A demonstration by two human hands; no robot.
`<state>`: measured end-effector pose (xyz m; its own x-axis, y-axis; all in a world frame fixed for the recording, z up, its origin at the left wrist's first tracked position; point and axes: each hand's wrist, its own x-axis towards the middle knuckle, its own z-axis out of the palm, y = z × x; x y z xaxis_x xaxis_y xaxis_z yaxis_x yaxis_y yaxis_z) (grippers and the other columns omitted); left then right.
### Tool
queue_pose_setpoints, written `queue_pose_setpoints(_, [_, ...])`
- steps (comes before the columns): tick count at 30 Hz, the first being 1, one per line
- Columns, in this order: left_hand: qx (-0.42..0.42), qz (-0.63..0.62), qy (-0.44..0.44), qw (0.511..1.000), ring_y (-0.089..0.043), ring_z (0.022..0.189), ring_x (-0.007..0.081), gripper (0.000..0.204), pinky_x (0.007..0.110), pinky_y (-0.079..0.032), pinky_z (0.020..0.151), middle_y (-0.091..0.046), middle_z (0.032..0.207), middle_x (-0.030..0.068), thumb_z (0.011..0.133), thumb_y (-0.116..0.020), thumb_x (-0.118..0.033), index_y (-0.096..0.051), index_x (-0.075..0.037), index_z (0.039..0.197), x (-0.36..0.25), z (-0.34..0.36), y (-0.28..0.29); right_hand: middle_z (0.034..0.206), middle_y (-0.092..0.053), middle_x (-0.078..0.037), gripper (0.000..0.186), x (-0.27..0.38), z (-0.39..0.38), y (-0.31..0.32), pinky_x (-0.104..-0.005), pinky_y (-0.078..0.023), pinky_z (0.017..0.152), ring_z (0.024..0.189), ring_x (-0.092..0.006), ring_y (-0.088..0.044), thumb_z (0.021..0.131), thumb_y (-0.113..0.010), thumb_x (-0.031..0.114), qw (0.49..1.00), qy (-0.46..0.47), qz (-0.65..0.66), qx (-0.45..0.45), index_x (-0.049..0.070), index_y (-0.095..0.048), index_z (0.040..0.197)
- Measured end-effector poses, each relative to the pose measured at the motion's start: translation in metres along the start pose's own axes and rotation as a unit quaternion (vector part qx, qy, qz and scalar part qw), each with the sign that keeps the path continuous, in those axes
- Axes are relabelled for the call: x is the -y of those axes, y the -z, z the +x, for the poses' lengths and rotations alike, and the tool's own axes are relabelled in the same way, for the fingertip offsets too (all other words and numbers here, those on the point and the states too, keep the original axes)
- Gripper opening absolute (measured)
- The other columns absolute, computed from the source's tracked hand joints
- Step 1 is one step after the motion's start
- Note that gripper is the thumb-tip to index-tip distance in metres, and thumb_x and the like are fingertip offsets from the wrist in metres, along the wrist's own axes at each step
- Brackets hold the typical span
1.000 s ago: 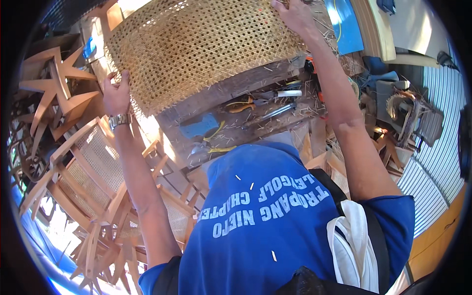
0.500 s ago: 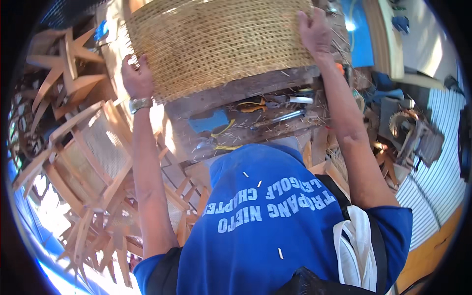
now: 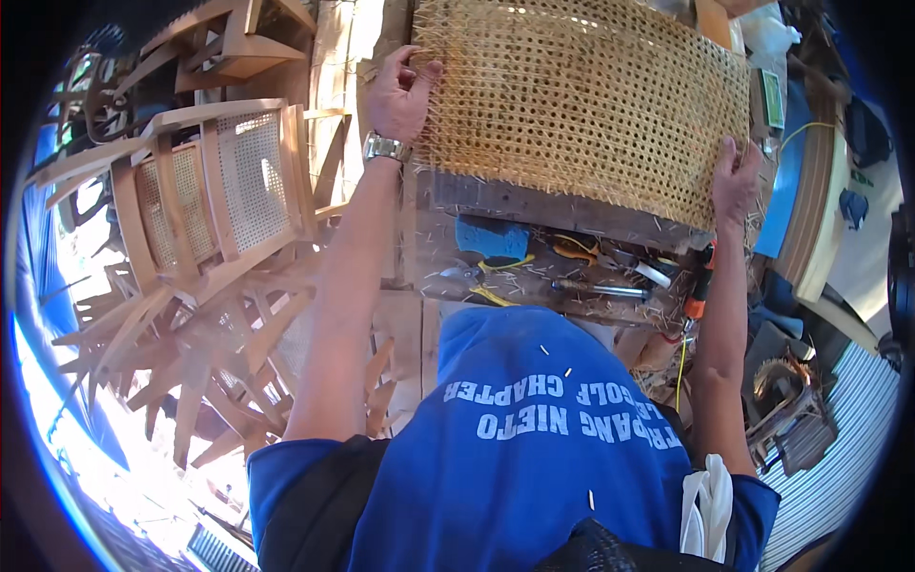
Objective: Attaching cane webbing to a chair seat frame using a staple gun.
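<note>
A sheet of woven cane webbing [image 3: 581, 105], straw-coloured with rows of small holes and frayed edges, lies over a dark wooden board [image 3: 515, 202]. At its left edge is my left hand [image 3: 400, 100], wearing a metal wristwatch, with thumb and bent fingers closed around the rim. My right hand [image 3: 737, 186] pinches the opposite edge close to the near right corner, thumb uppermost. Both arms reach forward, and the sheet spans the space between them.
Below the board lie yellow-handled pliers [image 3: 577, 248], a metal rod-like tool [image 3: 600, 288], a blue piece [image 3: 491, 238] and cane scraps. An orange-and-black tool [image 3: 699, 286] is beside my right forearm. Wooden chair frames with cane panels [image 3: 253, 172] crowd the left.
The whole view has swung, so sheet, bench and hands appear farther right and tilted the other way. Both hands are still at the sheet's side edges.
</note>
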<state>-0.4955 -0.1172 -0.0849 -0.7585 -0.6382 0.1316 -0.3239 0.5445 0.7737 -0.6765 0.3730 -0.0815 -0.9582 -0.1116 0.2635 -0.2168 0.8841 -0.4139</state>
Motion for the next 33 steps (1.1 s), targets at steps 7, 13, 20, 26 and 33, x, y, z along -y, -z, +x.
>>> queue_pose_setpoints(7, [-0.007,-0.034,0.0,0.999,-0.059,0.068,0.0123,0.039,0.029,-0.051,0.064,-0.064,0.075,0.0025,0.095,-0.077,-0.038,-0.069,-0.013,0.122,-0.005,-0.003,0.001,0.107,-0.073,-0.02,0.05,0.01,-0.003,0.005,-0.0403,-0.055,0.084,0.097,-0.0298,-0.072,0.102,-0.067,0.038,0.999,-0.031,-0.016,0.008,-0.004,-0.06,0.128])
queue_pose_setpoints(13, [-0.015,-0.026,-0.025,0.999,-0.057,0.066,0.0125,0.038,0.03,-0.05,0.063,-0.061,0.074,0.003,0.097,-0.076,-0.032,-0.068,-0.009,0.126,-0.015,-0.005,0.004,0.115,-0.072,-0.024,0.051,0.01,0.001,0.012,-0.0405,-0.055,0.09,0.105,-0.0331,-0.071,0.103,-0.066,0.035,0.999,-0.027,-0.007,0.03,-0.006,-0.06,0.131])
queue_pose_setpoints(20, [0.025,0.08,-0.108,0.991,-0.056,0.065,0.0226,0.034,0.036,-0.051,0.06,-0.052,0.079,0.0057,0.098,-0.068,-0.013,-0.071,-0.024,0.131,-0.015,-0.004,0.009,0.115,-0.072,-0.021,0.049,0.023,0.0,0.016,-0.0368,-0.054,0.091,0.106,-0.0257,-0.07,0.104,-0.066,0.033,0.995,-0.081,0.023,0.049,-0.006,-0.06,0.133])
queue_pose_setpoints(26, [0.045,0.166,-0.106,0.979,-0.06,0.067,0.0239,0.041,0.039,-0.053,0.06,-0.054,0.083,0.0055,0.095,-0.069,-0.009,-0.071,-0.028,0.132,-0.024,-0.005,0.014,0.11,-0.067,-0.012,0.045,0.027,0.004,0.018,-0.0348,-0.051,0.091,0.101,-0.0217,-0.065,0.104,-0.064,0.038,0.991,-0.095,0.065,0.059,-0.003,-0.061,0.124])
queue_pose_setpoints(33, [0.039,0.174,-0.155,0.972,-0.069,0.084,0.024,0.032,0.032,-0.056,0.076,-0.071,0.099,0.008,0.099,-0.063,-0.004,-0.073,-0.014,0.128,-0.02,-0.002,0.003,0.106,-0.064,-0.011,0.031,0.025,0.004,0.029,-0.0372,-0.048,0.09,0.1,-0.022,-0.06,0.107,-0.06,0.031,0.986,-0.13,0.073,0.075,0.002,-0.061,0.119])
